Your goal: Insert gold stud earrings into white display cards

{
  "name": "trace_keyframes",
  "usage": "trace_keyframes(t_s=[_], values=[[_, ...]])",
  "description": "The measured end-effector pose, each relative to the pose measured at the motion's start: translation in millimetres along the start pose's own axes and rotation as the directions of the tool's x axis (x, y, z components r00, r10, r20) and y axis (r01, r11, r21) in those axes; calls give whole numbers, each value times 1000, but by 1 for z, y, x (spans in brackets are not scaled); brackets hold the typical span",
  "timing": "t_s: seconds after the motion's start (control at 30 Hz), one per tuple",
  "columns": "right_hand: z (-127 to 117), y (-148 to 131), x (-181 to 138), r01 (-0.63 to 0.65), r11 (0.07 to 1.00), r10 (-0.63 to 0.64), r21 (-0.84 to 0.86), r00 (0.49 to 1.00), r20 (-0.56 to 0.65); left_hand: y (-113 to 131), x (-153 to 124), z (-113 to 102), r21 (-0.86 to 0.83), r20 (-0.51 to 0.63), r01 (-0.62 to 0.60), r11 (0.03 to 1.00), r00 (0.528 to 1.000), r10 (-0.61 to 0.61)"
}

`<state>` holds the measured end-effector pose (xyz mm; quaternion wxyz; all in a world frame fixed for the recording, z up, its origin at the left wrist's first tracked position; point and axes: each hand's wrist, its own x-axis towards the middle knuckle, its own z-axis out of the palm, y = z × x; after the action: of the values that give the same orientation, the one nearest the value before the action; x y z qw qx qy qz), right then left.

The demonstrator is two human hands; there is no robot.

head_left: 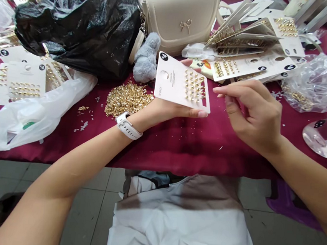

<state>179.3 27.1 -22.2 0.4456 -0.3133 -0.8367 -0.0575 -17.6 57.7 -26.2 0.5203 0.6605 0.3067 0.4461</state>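
My left hand (169, 109) holds a white earring card (173, 83) from beneath, thumb along its lower edge. Rows of small gold studs fill the right part of the card. My right hand (249, 111) hovers just to the right of the card, fingers curled and fingertips pinched together near the card's right edge; whatever sits between them is too small to make out. A white watch (128, 127) is on my left wrist. A heap of loose gold studs (126, 99) lies on the maroon tablecloth (196, 145) left of the card.
A black plastic bag (81, 18) and a cream handbag (181, 16) with a grey plush charm (146, 59) stand behind. Filled cards are stacked at the back right (251, 50) and left (19, 81). Clear plastic bags (317, 83) lie right, a white bag (34, 114) left.
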Motion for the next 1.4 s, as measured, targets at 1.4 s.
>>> trace_keyframes(t_s=[1.4], values=[[5,-3,-5,-76,984,62,159,994,90,-11,3,-3,121,100,-30,992,995,18]])
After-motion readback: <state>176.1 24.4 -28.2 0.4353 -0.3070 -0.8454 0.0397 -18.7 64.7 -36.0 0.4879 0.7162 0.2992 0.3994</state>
